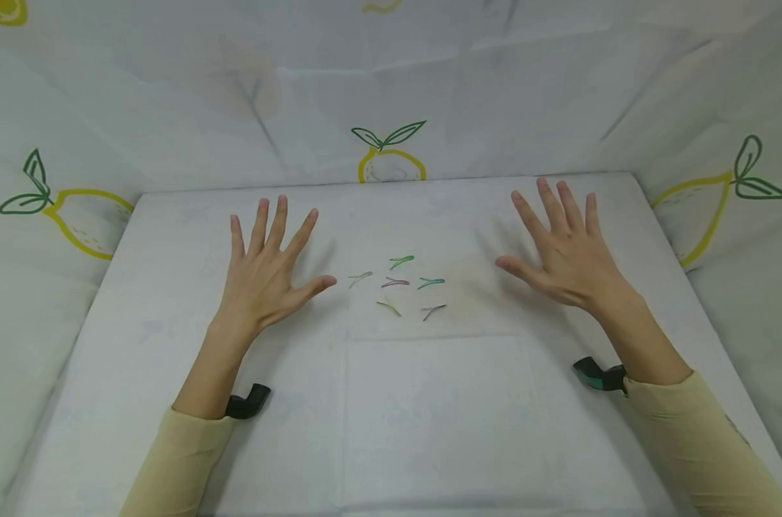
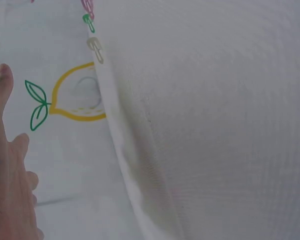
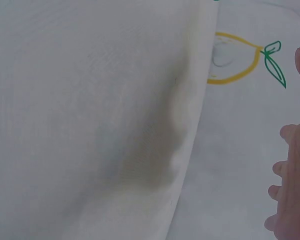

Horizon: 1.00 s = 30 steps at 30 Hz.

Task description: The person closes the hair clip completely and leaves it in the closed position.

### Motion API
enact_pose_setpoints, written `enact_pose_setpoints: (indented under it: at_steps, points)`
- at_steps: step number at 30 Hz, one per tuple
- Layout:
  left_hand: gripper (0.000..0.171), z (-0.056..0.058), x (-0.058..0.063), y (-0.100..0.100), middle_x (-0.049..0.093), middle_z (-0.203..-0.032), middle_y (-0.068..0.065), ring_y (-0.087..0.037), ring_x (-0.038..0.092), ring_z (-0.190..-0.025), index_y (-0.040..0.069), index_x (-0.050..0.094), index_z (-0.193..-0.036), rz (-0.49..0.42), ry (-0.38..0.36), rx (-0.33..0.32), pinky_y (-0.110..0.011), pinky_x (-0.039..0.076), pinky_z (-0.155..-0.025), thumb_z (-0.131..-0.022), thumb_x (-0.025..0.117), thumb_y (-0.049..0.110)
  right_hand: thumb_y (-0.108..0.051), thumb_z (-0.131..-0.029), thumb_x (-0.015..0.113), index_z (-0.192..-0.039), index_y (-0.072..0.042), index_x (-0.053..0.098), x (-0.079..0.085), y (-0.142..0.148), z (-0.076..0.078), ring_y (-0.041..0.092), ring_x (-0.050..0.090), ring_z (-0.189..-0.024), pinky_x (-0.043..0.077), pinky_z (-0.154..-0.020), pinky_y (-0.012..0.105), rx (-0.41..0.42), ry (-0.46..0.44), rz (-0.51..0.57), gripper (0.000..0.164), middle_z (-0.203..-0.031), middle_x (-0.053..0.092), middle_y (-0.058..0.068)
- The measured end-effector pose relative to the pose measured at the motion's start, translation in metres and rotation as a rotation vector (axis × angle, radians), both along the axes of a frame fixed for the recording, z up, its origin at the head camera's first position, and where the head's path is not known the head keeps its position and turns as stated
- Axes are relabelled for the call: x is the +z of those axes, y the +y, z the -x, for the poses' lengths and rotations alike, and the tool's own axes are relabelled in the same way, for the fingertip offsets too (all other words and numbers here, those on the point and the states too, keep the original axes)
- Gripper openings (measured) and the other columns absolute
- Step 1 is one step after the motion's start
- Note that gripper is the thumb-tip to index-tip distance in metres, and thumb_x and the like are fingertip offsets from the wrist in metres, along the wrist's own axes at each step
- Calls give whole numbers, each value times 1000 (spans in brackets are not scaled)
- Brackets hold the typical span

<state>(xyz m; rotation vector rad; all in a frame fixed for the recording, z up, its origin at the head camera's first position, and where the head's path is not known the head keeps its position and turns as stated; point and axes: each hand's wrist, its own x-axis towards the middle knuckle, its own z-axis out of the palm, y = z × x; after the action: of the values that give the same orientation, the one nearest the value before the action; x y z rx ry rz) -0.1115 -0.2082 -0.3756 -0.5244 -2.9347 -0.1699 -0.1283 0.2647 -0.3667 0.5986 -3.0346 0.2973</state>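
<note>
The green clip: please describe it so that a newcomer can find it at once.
On the white table, between the left hand and the right hand, lie six small clips. The green clip is the one nearest the middle lemon drawing; its bright green sets it apart from the pink clip and the teal clip.

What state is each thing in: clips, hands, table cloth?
Green clip: open
Beige clip: open
Pink clip: open
Teal clip: open
Purple clip: open, arms apart
Yellow clip: too small to tell
Left hand: fingers spread, holding nothing
Right hand: fingers spread, holding nothing
White table cloth: spread out, creased
</note>
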Motion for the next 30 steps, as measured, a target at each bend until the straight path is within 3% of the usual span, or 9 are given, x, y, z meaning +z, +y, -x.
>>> enact_pose_setpoints:
  at_steps: [3, 14, 24, 30]
  points:
    - [109, 1, -1, 0, -4, -185, -12, -42, 1, -172, 39, 12, -174, 3, -2, 0, -75, -5, -132, -86, 12, 103, -75, -101, 49, -176, -23, 8, 0, 1, -1, 50, -3, -170, -9, -129, 78, 1, 1, -1, 100, -184, -6, 18]
    - [102, 1, -1, 0, -3, -184, -11, -40, 0, -173, 40, 10, -174, 17, -39, 25, -75, -5, -132, -93, 53, 85, -72, -102, 51, -176, -24, 8, 4, -4, -5, 49, -2, -170, -9, -130, 76, 25, 0, 9, 98, -184, -4, 17]
    - [96, -2, 3, 8, 6, -185, -11, -38, 2, -173, 40, 15, -174, -18, -127, 3, -75, -1, -132, -97, 57, 78, -64, -100, 62, -175, -21, 19, 1, -8, -7, 49, 8, -170, 0, -132, 75, 47, 12, 59, 97, -183, 7, 21]
    - [92, -3, 4, 11, 17, -184, -10, -39, 13, -172, 38, 21, -174, -28, -142, -6, -75, 6, -132, -98, 58, 75, -56, -96, 70, -173, -21, 25, 0, -14, -8, 50, 16, -167, 11, -131, 75, 52, 14, 84, 96, -181, 16, 22]
